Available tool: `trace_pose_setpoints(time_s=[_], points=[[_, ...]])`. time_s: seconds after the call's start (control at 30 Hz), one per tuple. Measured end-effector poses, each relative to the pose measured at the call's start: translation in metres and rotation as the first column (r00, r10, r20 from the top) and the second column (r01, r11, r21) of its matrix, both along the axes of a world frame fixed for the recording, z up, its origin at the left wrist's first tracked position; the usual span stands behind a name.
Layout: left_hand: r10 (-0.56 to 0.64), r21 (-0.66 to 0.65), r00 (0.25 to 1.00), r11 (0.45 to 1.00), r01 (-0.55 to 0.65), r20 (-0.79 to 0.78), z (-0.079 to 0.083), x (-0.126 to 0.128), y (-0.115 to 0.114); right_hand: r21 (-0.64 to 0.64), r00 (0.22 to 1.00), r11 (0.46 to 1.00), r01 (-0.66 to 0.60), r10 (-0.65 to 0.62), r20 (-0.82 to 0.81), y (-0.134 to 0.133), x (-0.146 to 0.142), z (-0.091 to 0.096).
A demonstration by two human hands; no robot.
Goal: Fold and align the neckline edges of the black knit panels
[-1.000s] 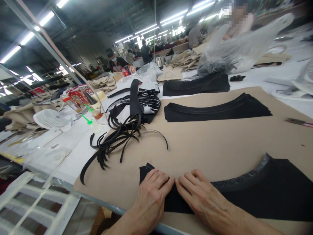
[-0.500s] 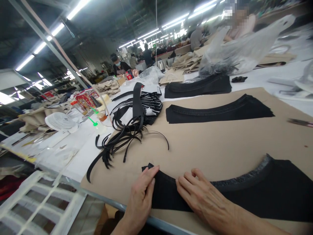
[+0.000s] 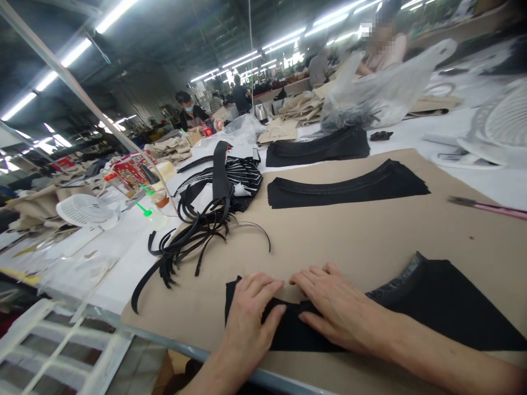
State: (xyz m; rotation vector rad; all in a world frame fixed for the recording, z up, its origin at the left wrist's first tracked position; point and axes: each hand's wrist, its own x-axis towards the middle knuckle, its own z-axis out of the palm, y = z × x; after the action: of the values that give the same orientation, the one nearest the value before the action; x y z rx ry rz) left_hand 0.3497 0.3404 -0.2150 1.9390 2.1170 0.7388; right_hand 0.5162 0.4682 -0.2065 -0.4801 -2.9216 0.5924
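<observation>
A black fabric piece (image 3: 448, 307) with a curved upper edge lies at the table's front. Along part of that edge runs a shiny, turned-over strip (image 3: 397, 282). My left hand (image 3: 253, 312) is on the piece's left end, fingers over the curved edge and thumb on the cloth below. To its right, my right hand (image 3: 329, 302) takes the same edge between bent fingers and thumb. The cloth directly under both palms is hidden.
Brown board (image 3: 329, 236) covers the table. Farther back lie another curved black piece (image 3: 346, 184), a stack of black pieces (image 3: 317, 151), and black strips (image 3: 193, 236) at left. Scissors-like pink-handled tool (image 3: 486, 206) rests at right; green-tipped bottles (image 3: 150, 216) stand at left.
My left hand has turned inward over the curved edge, its fingers now pointing right. My right hand's thumb and fingers have spread around the edge, close to the left hand. The view has shifted right.
</observation>
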Motion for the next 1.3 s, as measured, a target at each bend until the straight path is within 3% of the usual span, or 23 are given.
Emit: trace_pose_setpoints(time_s=[0.1,0.23,0.7,0.9,1.0,1.13,1.3], points=[[-0.022,-0.156,0.997,0.987,0.034,0.078,0.005,0.023,0.017,-0.053,0.996,0.999,0.001,0.004,0.093,0.007,0.004,0.007],[-0.001,-0.259,0.998,0.966,0.018,0.065,0.005,0.032,0.028,-0.107,0.987,0.994,0.007,0.010,0.158,0.012,0.005,0.010],[-0.008,-0.307,0.998,0.951,0.026,0.060,0.004,0.035,0.035,-0.172,0.994,0.985,0.012,0.006,0.106,0.019,0.016,0.000],[-0.065,-0.195,0.996,0.979,0.053,-0.054,-0.004,0.043,0.021,-0.204,0.997,0.976,-0.075,0.067,-0.046,0.016,0.027,-0.011],[-0.127,-0.026,0.971,0.992,0.124,-0.204,-0.017,0.045,0.009,-0.177,0.992,0.979,-0.103,0.088,-0.090,0.014,0.033,-0.018],[-0.148,0.214,0.919,0.947,0.238,-0.366,-0.034,0.044,-0.005,-0.116,0.985,0.982,-0.152,0.141,-0.096,0.014,0.039,-0.026],[-0.115,0.248,0.917,0.943,0.222,-0.383,-0.034,0.044,-0.009,0.040,0.967,0.970,-0.238,0.241,-0.087,0.015,0.040,-0.035]])
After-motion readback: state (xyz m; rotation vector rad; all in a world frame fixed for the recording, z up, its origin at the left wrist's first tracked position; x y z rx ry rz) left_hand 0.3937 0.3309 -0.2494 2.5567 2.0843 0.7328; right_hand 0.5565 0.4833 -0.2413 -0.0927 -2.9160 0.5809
